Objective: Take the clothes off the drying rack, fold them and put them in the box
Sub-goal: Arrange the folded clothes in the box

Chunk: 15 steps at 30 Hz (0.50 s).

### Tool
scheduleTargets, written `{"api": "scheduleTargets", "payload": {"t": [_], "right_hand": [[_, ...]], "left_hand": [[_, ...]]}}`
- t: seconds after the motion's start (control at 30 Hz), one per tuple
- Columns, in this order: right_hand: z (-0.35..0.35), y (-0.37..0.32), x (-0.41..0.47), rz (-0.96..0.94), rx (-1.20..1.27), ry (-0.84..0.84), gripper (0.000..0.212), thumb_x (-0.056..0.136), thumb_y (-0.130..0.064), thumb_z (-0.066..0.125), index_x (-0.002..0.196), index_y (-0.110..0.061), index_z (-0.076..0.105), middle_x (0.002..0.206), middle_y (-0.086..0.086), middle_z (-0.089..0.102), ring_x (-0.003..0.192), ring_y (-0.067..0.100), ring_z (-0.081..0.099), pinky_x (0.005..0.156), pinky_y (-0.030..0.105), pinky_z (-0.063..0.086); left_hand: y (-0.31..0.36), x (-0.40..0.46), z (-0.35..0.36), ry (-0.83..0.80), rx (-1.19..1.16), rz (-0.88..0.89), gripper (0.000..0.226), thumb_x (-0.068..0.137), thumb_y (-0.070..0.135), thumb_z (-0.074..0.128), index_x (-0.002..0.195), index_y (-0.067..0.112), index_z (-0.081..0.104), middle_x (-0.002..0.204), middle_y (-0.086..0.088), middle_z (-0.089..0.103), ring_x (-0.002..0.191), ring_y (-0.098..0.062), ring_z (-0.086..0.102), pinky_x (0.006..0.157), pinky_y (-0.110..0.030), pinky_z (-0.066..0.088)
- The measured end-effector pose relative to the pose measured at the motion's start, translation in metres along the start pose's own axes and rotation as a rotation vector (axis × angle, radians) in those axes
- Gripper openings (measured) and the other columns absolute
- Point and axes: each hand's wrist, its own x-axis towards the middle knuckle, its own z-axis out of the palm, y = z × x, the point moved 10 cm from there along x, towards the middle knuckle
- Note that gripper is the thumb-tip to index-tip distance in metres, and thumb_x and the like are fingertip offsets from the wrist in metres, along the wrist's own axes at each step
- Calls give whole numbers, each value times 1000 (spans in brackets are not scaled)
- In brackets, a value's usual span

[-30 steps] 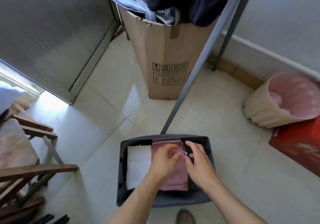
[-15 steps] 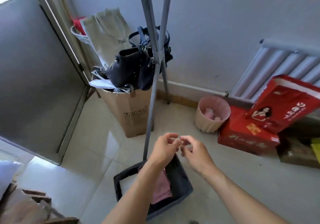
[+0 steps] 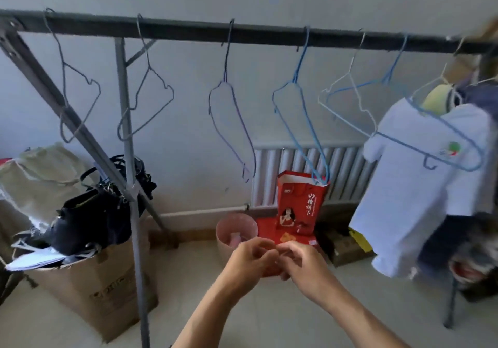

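6 hangers on the drying rack hang bare; a white T-shirt and darker clothes remain. Both hands meet fingertip to fingertip, apparently empty.

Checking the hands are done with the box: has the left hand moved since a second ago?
Yes. The left hand has lifted from the box, now by the pink bin.
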Motion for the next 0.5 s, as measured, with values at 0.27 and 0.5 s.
{"api": "scheduleTargets", "payload": {"t": [0.27,0.5], "right_hand": [[-167,42,-30,59,78,430,17,99,-17,51,106,-21,65,91,1,70,51,5,63,42,12,41],[-318,62,-70,35,256,928,19,98,-10,48,99,-13,67,77,3,64,69,20,57,62,28,45]], "left_hand": [[80,20,96,-104,45,73,23,95,31,62,117,26,63,98,6,71,82,-6,71,70,-18,56],[155,32,162,-167,62,186,27,97,33,58,123,24,60,104,6,71,87,-4,71,83,-26,57]]}}
